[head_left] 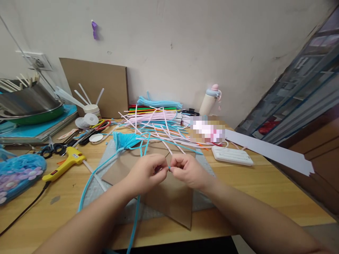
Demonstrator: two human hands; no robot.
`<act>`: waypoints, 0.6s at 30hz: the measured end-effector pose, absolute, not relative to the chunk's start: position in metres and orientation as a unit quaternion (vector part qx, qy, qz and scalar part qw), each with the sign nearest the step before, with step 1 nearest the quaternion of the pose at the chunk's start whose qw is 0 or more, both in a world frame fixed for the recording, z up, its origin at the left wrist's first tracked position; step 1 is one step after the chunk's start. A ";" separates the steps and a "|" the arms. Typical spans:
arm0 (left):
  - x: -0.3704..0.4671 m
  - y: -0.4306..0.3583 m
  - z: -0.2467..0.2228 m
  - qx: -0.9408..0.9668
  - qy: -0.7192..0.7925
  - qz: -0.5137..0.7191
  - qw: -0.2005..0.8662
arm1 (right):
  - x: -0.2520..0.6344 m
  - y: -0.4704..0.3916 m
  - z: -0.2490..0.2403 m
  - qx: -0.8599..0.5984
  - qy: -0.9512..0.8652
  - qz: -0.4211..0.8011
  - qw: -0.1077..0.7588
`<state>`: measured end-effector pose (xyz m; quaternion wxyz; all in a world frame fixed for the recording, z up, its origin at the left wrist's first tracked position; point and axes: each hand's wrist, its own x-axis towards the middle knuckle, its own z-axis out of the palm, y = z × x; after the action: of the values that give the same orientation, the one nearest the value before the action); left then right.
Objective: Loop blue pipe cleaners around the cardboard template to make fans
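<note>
My left hand [150, 173] and my right hand [188, 172] meet over a brown cardboard piece [172, 201], fingers pinched together. Between the fingertips shows a tiny bit of a blue pipe cleaner [169, 168]; most of it is hidden by the fingers. Left of my hands, a bundle of bent blue pipe cleaners [125, 140] lies at the back of the grey mat [119, 215]. From there a long blue strand [86, 188] curves to the left, and another blue strand [135, 220] hangs below my left wrist past the table edge.
A yellow glue gun [65, 164], scissors [53, 150] and a blue flowered pouch [21, 174] lie left. Pink and blue pipe cleaners [156, 118] are piled behind. A white power strip [232, 155] lies right, a bottle [209, 102] stands behind, and cardboard [97, 86] leans against the wall.
</note>
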<state>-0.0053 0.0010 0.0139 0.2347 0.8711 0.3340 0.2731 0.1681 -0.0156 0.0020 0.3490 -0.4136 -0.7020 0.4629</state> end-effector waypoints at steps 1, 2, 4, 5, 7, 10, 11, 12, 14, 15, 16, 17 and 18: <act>-0.005 0.001 0.014 0.854 0.343 0.269 0.285 | 0.169 -0.017 0.001 -0.406 -0.770 0.349 0.347; -0.004 0.001 0.014 0.836 0.351 0.262 0.332 | 0.171 -0.019 0.001 -0.388 -0.826 0.235 0.335; -0.003 0.002 0.014 0.804 0.365 0.246 0.400 | 0.173 -0.021 0.003 -0.347 -0.889 0.055 0.294; -0.003 0.003 0.015 0.794 0.371 0.245 0.414 | 0.175 -0.022 0.005 -0.337 -0.899 0.003 0.278; -0.003 0.003 0.019 0.800 0.366 0.258 0.400 | 0.177 -0.024 0.014 -0.354 -0.895 -0.028 0.270; -0.011 -0.004 0.035 0.832 0.331 0.315 0.314 | 0.184 -0.030 0.033 -0.407 -0.875 0.033 0.261; -0.018 -0.007 0.044 0.835 0.332 0.336 0.283 | 0.190 -0.034 0.041 -0.422 -0.869 0.054 0.253; -0.027 -0.012 0.054 0.827 0.345 0.363 0.254 | 0.197 -0.039 0.049 -0.438 -0.861 0.069 0.249; -0.051 -0.019 0.075 0.808 0.384 0.391 0.215 | 0.219 -0.050 0.062 -0.470 -0.836 0.080 0.271; -0.065 -0.021 0.084 0.793 0.416 0.396 0.205 | 0.232 -0.056 0.067 -0.494 -0.817 0.070 0.288; -0.079 -0.021 0.092 0.766 0.453 0.414 0.191 | 0.247 -0.062 0.070 -0.525 -0.785 0.031 0.327; -0.093 -0.018 0.097 0.751 0.485 0.414 0.175 | 0.262 -0.067 0.072 -0.566 -0.742 -0.009 0.360; -0.106 -0.013 0.098 0.740 0.516 0.402 0.158 | 0.277 -0.071 0.073 -0.618 -0.688 -0.046 0.377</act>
<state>-0.1056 -0.0127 0.0981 0.1584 0.7397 0.5158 0.4021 0.2771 -0.0711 0.0731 0.3772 -0.6183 -0.6880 -0.0457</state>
